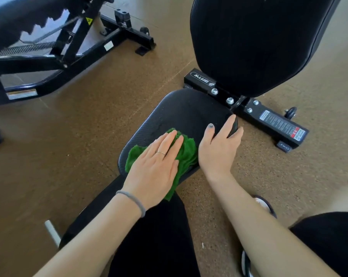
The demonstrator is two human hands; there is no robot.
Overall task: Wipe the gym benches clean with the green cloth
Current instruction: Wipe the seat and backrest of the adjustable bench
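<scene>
A black padded bench seat [181, 114] lies in front of me, with its raised black backrest [255, 41] behind it. A crumpled green cloth [186, 152] lies on the near part of the seat. My left hand [155, 166] presses flat on the cloth, fingers stretched out and together. My right hand [219, 146] grips the seat's right edge, thumb on top of the pad and fingers curled over the side.
The bench's black steel base [269, 118] with bolts and a warning label runs to the right on the brown speckled floor [79, 136]. A second bench frame [69, 47] stands at the upper left. My dark-clad legs and a shoe [265, 204] are below.
</scene>
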